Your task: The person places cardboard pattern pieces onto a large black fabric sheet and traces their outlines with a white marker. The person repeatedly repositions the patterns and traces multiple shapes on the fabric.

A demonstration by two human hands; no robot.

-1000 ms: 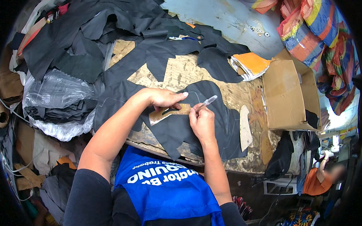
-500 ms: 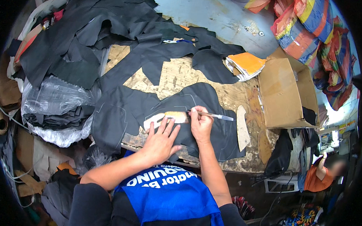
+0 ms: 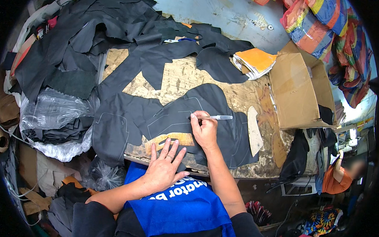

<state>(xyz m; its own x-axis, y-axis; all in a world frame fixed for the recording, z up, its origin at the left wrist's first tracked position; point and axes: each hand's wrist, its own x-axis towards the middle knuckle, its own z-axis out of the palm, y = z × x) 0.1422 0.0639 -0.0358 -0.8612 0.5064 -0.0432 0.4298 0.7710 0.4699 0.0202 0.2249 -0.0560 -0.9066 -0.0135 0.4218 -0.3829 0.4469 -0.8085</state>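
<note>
One view, head: L hand [image 3: 162, 169] is flat w/ fingers spread, tips on the tan pattern piece [image 3: 185, 139], not gripping it. The piece lies nr the table's [image 3: 180, 78] front edge, just this side of white lines [image 3: 168, 125] on a black sheet [image 3: 213, 96]. R hand [image 3: 205, 130] is curled, w/ a clear pen [image 3: 218, 117] pinched btwn thumb & fingers over the sheet. Brown box [image 3: 290, 95] sits at the table's R side.

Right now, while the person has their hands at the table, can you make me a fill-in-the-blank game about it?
1. The right hand holds a slim ____.
2. The hand touching the tan template is the person's ____ one.
3. The person's apron is ____.
4. The folded stack beside the cardboard box has an ____ top.

Missing words: pen; left; blue; orange.
</note>
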